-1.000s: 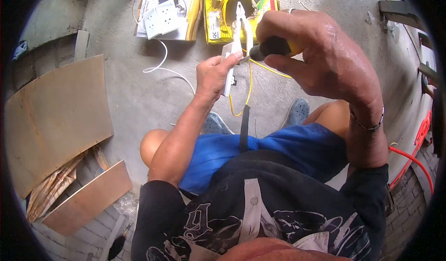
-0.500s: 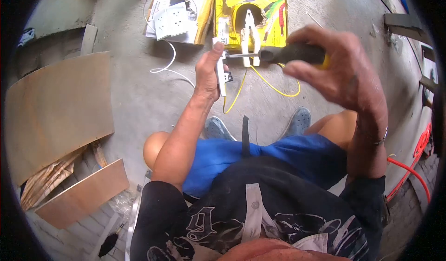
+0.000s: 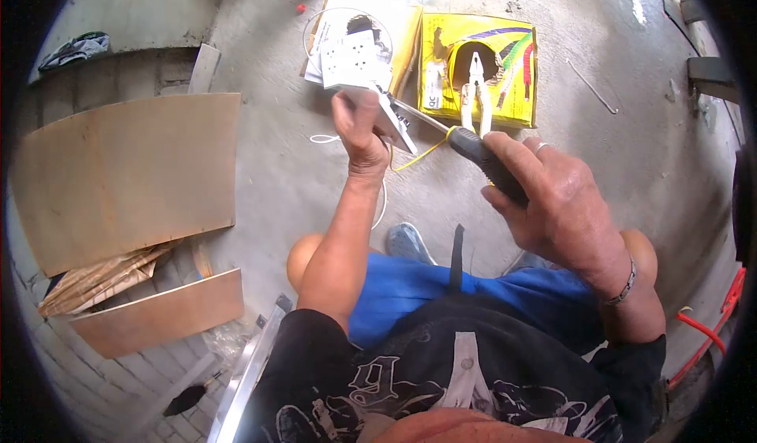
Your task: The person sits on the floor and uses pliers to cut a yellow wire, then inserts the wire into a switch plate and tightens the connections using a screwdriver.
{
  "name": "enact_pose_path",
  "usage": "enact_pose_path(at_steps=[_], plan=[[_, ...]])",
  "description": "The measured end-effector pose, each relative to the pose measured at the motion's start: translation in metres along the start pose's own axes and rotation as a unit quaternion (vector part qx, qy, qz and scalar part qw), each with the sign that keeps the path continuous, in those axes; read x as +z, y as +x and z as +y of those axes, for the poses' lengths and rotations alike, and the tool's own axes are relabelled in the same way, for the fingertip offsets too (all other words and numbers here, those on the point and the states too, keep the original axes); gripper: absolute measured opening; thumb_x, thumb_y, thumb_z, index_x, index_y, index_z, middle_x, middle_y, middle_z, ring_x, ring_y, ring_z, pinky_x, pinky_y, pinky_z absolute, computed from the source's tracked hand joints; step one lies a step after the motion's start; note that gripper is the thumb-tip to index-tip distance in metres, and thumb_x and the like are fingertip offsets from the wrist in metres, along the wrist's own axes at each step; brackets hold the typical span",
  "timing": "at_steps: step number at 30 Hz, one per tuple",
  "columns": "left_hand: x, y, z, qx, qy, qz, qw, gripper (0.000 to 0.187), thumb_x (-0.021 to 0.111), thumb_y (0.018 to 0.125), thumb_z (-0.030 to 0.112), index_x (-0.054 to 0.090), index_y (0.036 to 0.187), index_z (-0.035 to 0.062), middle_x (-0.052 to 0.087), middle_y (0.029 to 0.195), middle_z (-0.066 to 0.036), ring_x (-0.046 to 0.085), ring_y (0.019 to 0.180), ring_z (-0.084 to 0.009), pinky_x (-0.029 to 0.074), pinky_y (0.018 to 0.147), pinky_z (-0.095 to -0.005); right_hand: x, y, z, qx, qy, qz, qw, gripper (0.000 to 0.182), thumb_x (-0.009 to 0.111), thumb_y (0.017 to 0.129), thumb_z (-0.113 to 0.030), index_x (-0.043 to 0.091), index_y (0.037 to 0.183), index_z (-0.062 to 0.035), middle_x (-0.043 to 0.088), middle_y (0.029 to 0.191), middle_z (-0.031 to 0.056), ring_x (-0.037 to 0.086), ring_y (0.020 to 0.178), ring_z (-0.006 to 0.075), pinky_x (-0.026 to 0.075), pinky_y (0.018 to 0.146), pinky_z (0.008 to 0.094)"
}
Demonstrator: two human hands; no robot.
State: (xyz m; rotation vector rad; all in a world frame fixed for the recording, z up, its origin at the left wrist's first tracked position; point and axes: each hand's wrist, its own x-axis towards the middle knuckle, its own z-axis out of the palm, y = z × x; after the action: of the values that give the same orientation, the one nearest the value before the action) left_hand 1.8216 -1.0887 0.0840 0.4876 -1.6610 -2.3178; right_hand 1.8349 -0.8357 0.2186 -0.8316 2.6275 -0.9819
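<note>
My left hand (image 3: 356,123) grips a white wall socket (image 3: 392,118) held up in front of me, its face tilted away. A yellow wire (image 3: 422,153) hangs from its back. My right hand (image 3: 552,202) is closed round the black handle of a screwdriver (image 3: 482,157), whose metal shaft points up-left and meets the socket's back. Both hands are above the concrete floor (image 3: 300,183), over my knees.
On the floor beyond lie a yellow box (image 3: 512,72) with pliers (image 3: 475,88) on it, and a white box carrying another socket plate (image 3: 348,55) and white cable. Plywood boards (image 3: 126,175) lie at left. An orange cable (image 3: 714,328) runs at right.
My right hand has dropped down and toward me, so the screwdriver now slopes up-left into the socket instead of lying level. My left hand tilted the socket; the view shifted.
</note>
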Motion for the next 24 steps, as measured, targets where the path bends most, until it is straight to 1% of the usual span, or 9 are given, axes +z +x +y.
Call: enact_pose_path(at_steps=[5, 7, 8, 12, 14, 16, 18, 21, 24], plan=[[0.007, 0.017, 0.02, -0.014, -0.097, 0.05, 0.994, 0.043, 0.066, 0.083, 0.041, 0.053, 0.097, 0.0028, 0.054, 0.091, -0.006, 0.053, 0.082, -0.0127, 0.045, 0.075, -0.028, 0.006, 0.001, -0.004, -0.035, 0.002, -0.002, 0.999, 0.043, 0.068, 0.078, -0.016, 0.052, 0.115, -0.0026, 0.053, 0.076, 0.0147, 0.058, 0.066, 0.0308, 0.046, 0.056, 0.0409], [-0.002, 0.025, 0.023, -0.032, -0.008, 0.108, 0.994, 0.037, 0.061, 0.084, 0.047, 0.051, 0.07, 0.0144, 0.054, 0.065, -0.002, 0.052, 0.056, -0.0111, 0.043, 0.052, -0.0256, 0.011, 0.001, -0.006, -0.065, -0.023, -0.012, 0.998, 0.045, 0.068, 0.078, -0.016, 0.052, 0.117, -0.0027, 0.053, 0.076, 0.0141, 0.058, 0.066, 0.0297, 0.046, 0.056, 0.0401], [-0.007, 0.029, 0.02, -0.023, 0.004, 0.114, 0.993, 0.036, 0.059, 0.085, 0.041, 0.043, 0.062, 0.0171, 0.047, 0.055, 0.0, 0.046, 0.048, -0.0113, 0.039, 0.047, -0.0251, 0.015, 0.0, -0.007, -0.07, -0.025, -0.011, 0.997, 0.045, 0.068, 0.078, -0.016, 0.052, 0.118, -0.0027, 0.052, 0.076, 0.0136, 0.057, 0.065, 0.0287, 0.046, 0.056, 0.0394], [-0.018, 0.025, 0.022, -0.025, 0.035, 0.088, 0.995, 0.03, 0.055, 0.084, 0.034, 0.042, 0.064, 0.0159, 0.045, 0.055, 0.0, 0.044, 0.048, -0.0109, 0.038, 0.047, -0.0253, 0.021, 0.0, -0.008, -0.068, -0.019, -0.018, 0.997, 0.046, 0.067, 0.078, -0.017, 0.052, 0.119, -0.0028, 0.051, 0.076, 0.0133, 0.056, 0.063, 0.0276, 0.045, 0.055, 0.0388], [-0.024, 0.024, 0.023, -0.013, 0.013, 0.078, 0.997, 0.024, 0.056, 0.08, 0.026, 0.052, 0.067, 0.0059, 0.05, 0.063, -0.004, 0.05, 0.058, -0.0129, 0.042, 0.056, -0.0268, 0.024, 0.001, -0.008, -0.081, -0.029, -0.011, 0.996, 0.047, 0.068, 0.077, -0.017, 0.052, 0.119, -0.0031, 0.051, 0.075, 0.0136, 0.056, 0.063, 0.0285, 0.045, 0.054, 0.0395], [-0.025, 0.025, 0.023, 0.002, 0.007, 0.082, 0.997, 0.024, 0.056, 0.08, 0.026, 0.052, 0.067, 0.0058, 0.05, 0.063, -0.004, 0.05, 0.058, -0.0129, 0.042, 0.056, -0.0271, 0.028, 0.001, -0.008, -0.093, -0.039, -0.003, 0.995, 0.048, 0.069, 0.077, -0.016, 0.052, 0.119, -0.0033, 0.051, 0.074, 0.0138, 0.056, 0.062, 0.0293, 0.045, 0.053, 0.0403], [-0.025, 0.025, 0.024, 0.019, 0.0, 0.085, 0.996, 0.024, 0.055, 0.08, 0.026, 0.052, 0.067, 0.0057, 0.05, 0.064, -0.004, 0.049, 0.058, -0.0129, 0.042, 0.056, -0.0273, 0.033, 0.0, -0.006, -0.055, 0.057, 0.02, 0.997, 0.049, 0.071, 0.075, -0.015, 0.052, 0.119, -0.0036, 0.052, 0.073, 0.0148, 0.056, 0.06, 0.0312, 0.045, 0.051, 0.0415], [-0.025, 0.024, 0.025, 0.052, 0.036, 0.09, 0.994, 0.025, 0.054, 0.08, 0.027, 0.052, 0.067, 0.0056, 0.05, 0.064, -0.003, 0.049, 0.057, -0.0128, 0.042, 0.057, -0.0273, 0.04, -0.001, -0.005, -0.023, 0.109, 0.043, 0.993, 0.051, 0.073, 0.073, -0.014, 0.052, 0.119, -0.0039, 0.052, 0.072, 0.0155, 0.056, 0.06, 0.0328, 0.045, 0.052, 0.0428], [-0.028, 0.025, 0.024, 0.036, 0.056, 0.088, 0.994, 0.027, 0.053, 0.081, 0.028, 0.051, 0.067, 0.0053, 0.049, 0.065, -0.003, 0.048, 0.058, -0.0125, 0.042, 0.057, -0.0275, 0.037, 0.0, -0.008, -0.019, 0.097, 0.004, 0.995, 0.047, 0.072, 0.075, -0.014, 0.055, 0.116, -0.0015, 0.058, 0.077, 0.0181, 0.06, 0.064, 0.0334, 0.049, 0.057, 0.0403]])
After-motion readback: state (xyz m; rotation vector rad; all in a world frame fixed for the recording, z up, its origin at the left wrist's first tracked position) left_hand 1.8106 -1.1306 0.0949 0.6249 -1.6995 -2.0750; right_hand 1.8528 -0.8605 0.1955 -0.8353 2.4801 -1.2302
